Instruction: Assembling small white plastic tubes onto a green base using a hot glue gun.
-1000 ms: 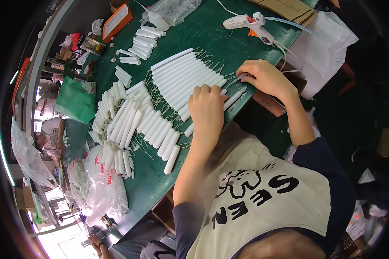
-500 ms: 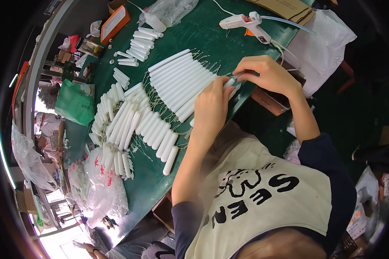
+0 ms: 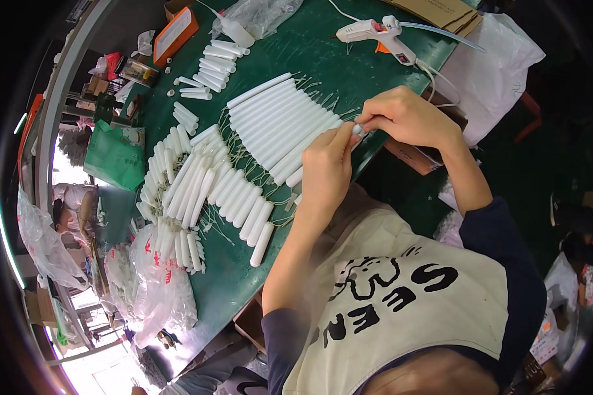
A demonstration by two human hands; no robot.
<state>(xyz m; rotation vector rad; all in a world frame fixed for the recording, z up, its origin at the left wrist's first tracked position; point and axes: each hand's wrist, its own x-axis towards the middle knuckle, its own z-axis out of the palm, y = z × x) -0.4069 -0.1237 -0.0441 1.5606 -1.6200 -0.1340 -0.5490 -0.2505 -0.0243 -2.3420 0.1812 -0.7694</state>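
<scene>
My left hand is closed around a white tube, most of which its fingers hide. The rounded tip of the white tube shows between my two hands. At that tip my right hand pinches with thumb and forefinger, and what lies inside the pinch is too small to make out. Just left of my hands lies a row of white tubes side by side, with thin wires at their ends. Further left and nearer, a heap of white tubes with tangled wires rests on the green table.
A white glue gun with its cable lies at the far right. Shorter white tubes, a squeeze bottle and an orange box are at the far left. Plastic bags sit along the left, beside a green bag.
My right fingers have closed in on the tube's tip, where they were slightly apart from it before. My left hand has shifted slightly right.
</scene>
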